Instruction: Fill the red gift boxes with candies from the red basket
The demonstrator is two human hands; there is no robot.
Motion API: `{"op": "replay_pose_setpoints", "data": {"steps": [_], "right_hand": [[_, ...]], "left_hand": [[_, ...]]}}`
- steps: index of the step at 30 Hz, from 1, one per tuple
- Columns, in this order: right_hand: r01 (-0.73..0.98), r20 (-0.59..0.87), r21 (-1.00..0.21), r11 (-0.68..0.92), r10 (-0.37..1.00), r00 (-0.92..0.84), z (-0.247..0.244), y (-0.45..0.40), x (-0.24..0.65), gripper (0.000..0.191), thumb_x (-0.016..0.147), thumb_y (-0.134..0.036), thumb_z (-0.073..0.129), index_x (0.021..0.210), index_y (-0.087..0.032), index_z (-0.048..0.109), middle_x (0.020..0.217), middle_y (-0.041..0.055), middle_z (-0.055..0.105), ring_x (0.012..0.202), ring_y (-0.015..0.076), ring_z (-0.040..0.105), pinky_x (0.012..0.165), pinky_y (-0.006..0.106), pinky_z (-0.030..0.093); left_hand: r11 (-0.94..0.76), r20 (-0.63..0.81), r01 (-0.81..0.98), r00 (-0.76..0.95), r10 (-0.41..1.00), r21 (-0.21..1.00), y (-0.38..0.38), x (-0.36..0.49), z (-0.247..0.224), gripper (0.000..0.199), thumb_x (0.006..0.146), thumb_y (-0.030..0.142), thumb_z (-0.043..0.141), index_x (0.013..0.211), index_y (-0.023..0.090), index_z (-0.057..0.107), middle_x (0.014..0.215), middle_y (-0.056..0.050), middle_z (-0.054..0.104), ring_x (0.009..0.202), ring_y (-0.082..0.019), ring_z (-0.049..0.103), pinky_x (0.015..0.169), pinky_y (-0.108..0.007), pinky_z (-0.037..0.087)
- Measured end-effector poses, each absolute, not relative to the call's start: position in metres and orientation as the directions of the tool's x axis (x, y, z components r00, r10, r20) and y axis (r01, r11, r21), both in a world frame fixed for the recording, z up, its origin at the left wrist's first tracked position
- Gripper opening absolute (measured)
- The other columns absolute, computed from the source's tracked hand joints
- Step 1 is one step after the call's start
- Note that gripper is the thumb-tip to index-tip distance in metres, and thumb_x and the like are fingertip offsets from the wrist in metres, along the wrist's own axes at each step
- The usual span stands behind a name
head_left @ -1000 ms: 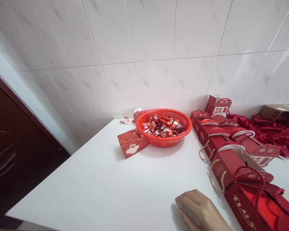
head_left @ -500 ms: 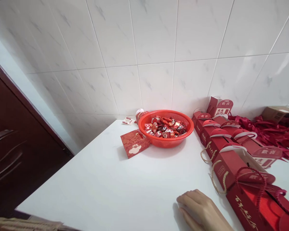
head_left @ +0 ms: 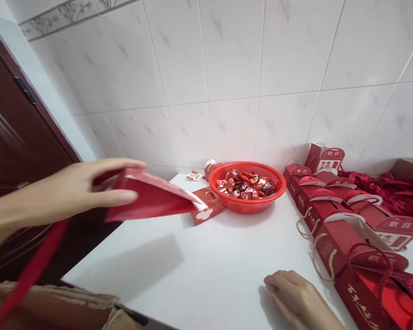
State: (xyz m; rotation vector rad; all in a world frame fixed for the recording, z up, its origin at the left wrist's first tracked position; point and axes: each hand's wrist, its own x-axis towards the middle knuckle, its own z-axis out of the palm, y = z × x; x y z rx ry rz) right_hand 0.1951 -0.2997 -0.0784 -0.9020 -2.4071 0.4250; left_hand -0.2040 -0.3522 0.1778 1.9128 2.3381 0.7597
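My left hand [head_left: 103, 183] grips a red folded box [head_left: 154, 197] between thumb and fingers, raised over the left part of the white table [head_left: 206, 266]. A red ribbon [head_left: 34, 275] hangs down below that hand. My right hand [head_left: 296, 293] rests on the table near the front, its fingers close together and curled; whether anything lies under them is hidden. Behind the held box, a red patterned box [head_left: 206, 213] leans by a red basket [head_left: 249, 205] of wrapped sweets [head_left: 248, 185].
Red gift boxes [head_left: 333, 229] with rope handles stand in rows on the right. Dark red ribbons [head_left: 392, 192] and a cardboard box [head_left: 411, 170] lie behind them. An open carton [head_left: 55, 302] is at the lower left, near a dark door [head_left: 7, 119].
My left hand has come into view from the left with the red box and ribbon. The camera view has shifted a little. My right hand still rests on the table.
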Motion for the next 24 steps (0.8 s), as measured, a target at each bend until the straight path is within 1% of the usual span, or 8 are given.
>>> {"op": "replay_pose_setpoints", "data": {"steps": [3, 6, 9, 11, 14, 17, 20, 24], "right_hand": [[0.52, 0.357, -0.471, 0.713, 0.693, -0.626, -0.08, -0.298, 0.198, 0.021, 0.099, -0.02, 0.051, 0.1, -0.025, 0.071, 0.088, 0.0034, 0.075, 0.079, 0.0187, 0.071, 0.072, 0.028, 0.055], [0.51, 0.346, -0.544, 0.666, 0.732, -0.587, -0.081, -0.298, 0.198, 0.02, 0.099, -0.024, 0.053, 0.106, -0.027, 0.071, 0.094, 0.0027, 0.076, 0.085, 0.0192, 0.073, 0.077, 0.029, 0.056], [0.445, 0.314, -0.743, 0.5, 0.848, -0.428, -0.078, -0.301, 0.194, 0.029, 0.099, -0.038, 0.056, 0.126, -0.03, 0.064, 0.104, 0.0033, 0.077, 0.094, 0.0197, 0.074, 0.084, 0.029, 0.057], [0.302, 0.265, -0.88, 0.367, 0.906, -0.331, -0.073, -0.303, 0.191, 0.041, 0.1, -0.052, 0.052, 0.133, -0.029, 0.059, 0.105, 0.005, 0.077, 0.09, 0.0198, 0.075, 0.081, 0.03, 0.059], [0.045, 0.178, -0.979, 0.199, 0.941, -0.289, -0.063, -0.303, 0.184, 0.052, 0.101, -0.062, 0.041, 0.13, -0.023, 0.059, 0.09, 0.0061, 0.077, 0.078, 0.0199, 0.074, 0.077, 0.032, 0.059], [-0.084, 0.098, -0.993, 0.079, 0.959, -0.265, -0.054, -0.298, 0.18, 0.05, 0.096, -0.061, 0.054, 0.122, -0.019, 0.059, 0.071, 0.0022, 0.073, 0.069, 0.0199, 0.071, 0.071, 0.031, 0.056], [-0.143, 0.083, -0.988, 0.061, 0.985, -0.149, -0.048, -0.29, 0.181, 0.053, 0.086, -0.062, 0.068, 0.114, -0.019, 0.057, 0.058, -0.0014, 0.067, 0.057, 0.0193, 0.067, 0.063, 0.03, 0.053], [-0.028, 0.119, -0.993, 0.117, 0.988, -0.102, -0.043, -0.278, 0.183, 0.053, 0.085, -0.062, 0.068, 0.113, -0.018, 0.058, 0.06, 0.0007, 0.068, 0.054, 0.0213, 0.068, 0.061, 0.034, 0.056]], "left_hand": [[-0.048, 0.171, 0.899, -0.03, 0.985, 0.434, -0.316, -0.181, 0.174, 0.067, 0.07, 0.058, 0.08, 0.127, 0.025, 0.068, 0.121, -0.001, 0.071, 0.106, -0.027, 0.065, 0.087, -0.029, 0.05], [-0.163, 0.126, 0.822, 0.112, 0.986, 0.546, -0.293, -0.167, 0.15, 0.068, 0.063, 0.051, 0.086, 0.124, 0.026, 0.07, 0.118, -0.006, 0.069, 0.1, -0.028, 0.065, 0.08, -0.03, 0.053], [-0.324, 0.161, 0.716, 0.288, 0.944, 0.618, -0.287, -0.153, 0.117, 0.071, 0.062, 0.051, 0.086, 0.126, 0.028, 0.066, 0.122, -0.007, 0.063, 0.103, -0.027, 0.062, 0.086, -0.034, 0.053], [-0.408, 0.203, 0.67, 0.365, 0.909, 0.62, -0.291, -0.141, 0.094, 0.078, 0.059, 0.055, 0.088, 0.128, 0.029, 0.062, 0.129, -0.008, 0.056, 0.107, -0.028, 0.058, 0.089, -0.037, 0.052], [-0.468, 0.239, 0.664, 0.411, 0.88, 0.583, -0.3, -0.122, 0.064, 0.089, 0.054, 0.06, 0.09, 0.131, 0.032, 0.059, 0.141, -0.011, 0.044, 0.116, -0.032, 0.051, 0.092, -0.042, 0.051], [-0.542, 0.237, 0.649, 0.5, 0.833, 0.534, -0.305, -0.113, 0.042, 0.092, 0.053, 0.064, 0.089, 0.133, 0.032, 0.058, 0.139, -0.012, 0.044, 0.119, -0.034, 0.049, 0.096, -0.047, 0.049], [-0.521, 0.195, 0.642, 0.509, 0.838, 0.563, -0.304, -0.121, 0.037, 0.094, 0.058, 0.069, 0.083, 0.14, 0.033, 0.053, 0.139, -0.013, 0.044, 0.11, -0.031, 0.052, 0.084, -0.039, 0.052], [-0.36, 0.227, 0.587, 0.29, 0.93, 0.725, -0.299, -0.138, 0.058, 0.063, 0.084, 0.065, 0.059, 0.138, 0.031, 0.056, 0.13, -0.009, 0.054, 0.089, -0.021, 0.053, 0.071, -0.031, 0.046]]}}
